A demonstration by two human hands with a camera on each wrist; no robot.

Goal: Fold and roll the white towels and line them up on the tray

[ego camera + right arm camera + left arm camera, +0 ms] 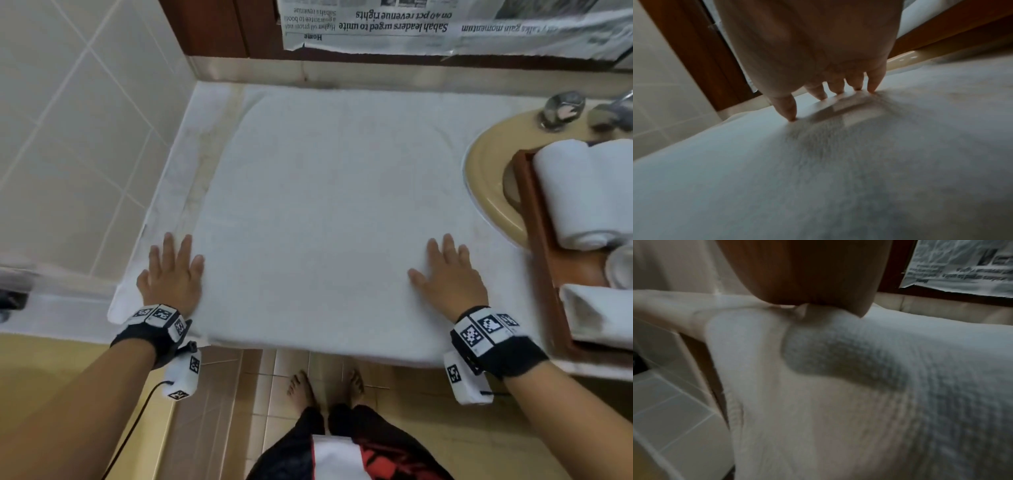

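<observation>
Both hands, left and right, press flat with straight fingers on the towel's near edge, towel stretching away toward the wall.

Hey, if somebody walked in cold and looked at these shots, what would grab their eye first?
First, the big white towel spread flat over the counter, with the left hand and right hand pressed open on its near corners. Next, to the right, the wooden tray lying over the sink, already holding a rolled towel. A newspaper hangs across the back wall.
</observation>
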